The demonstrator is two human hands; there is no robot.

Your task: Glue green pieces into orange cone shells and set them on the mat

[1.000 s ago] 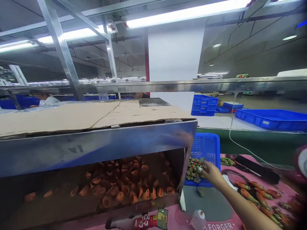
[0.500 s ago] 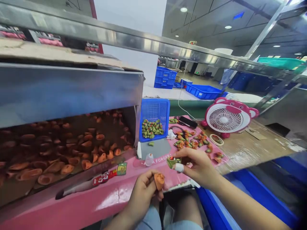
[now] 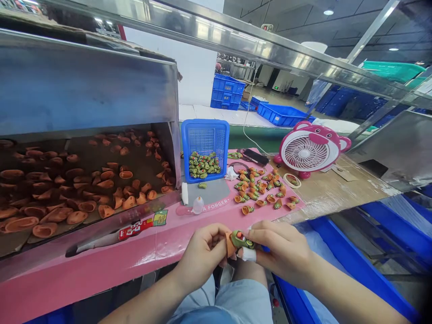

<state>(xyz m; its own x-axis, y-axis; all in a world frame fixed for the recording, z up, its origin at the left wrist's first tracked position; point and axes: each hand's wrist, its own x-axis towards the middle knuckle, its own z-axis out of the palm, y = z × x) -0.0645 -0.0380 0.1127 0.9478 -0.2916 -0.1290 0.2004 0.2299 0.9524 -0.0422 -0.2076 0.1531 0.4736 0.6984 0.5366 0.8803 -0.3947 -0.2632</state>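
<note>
My left hand point(image 3: 205, 252) pinches an orange cone-shaped piece point(image 3: 230, 246) above my lap. Against its end sits a small green painted figure point(image 3: 241, 239) with red and yellow spots, pinched by my right hand point(image 3: 280, 247); the two pieces touch. A white wrap point(image 3: 249, 254) covers part of my right thumb. Beyond the hands, several joined green-and-orange pieces point(image 3: 259, 202) lie on the pink mat point(image 3: 216, 220). Similar green pieces fill the bottom of a blue basket point(image 3: 205, 126), and one loose green piece point(image 3: 202, 185) lies before it.
At left, orange pieces point(image 3: 43, 230) lie spread under a metal hood point(image 3: 87, 85). A small clear bottle point(image 3: 198, 205) stands on the mat. Behind are a phone point(image 3: 255, 156), a pink fan point(image 3: 308, 152) and a tape ring point(image 3: 292, 181). Blue bins point(image 3: 324, 238) sit low at right.
My right hand has come down and left with the green figure, which now meets the orange piece in my left hand. The view has tilted downward.
</note>
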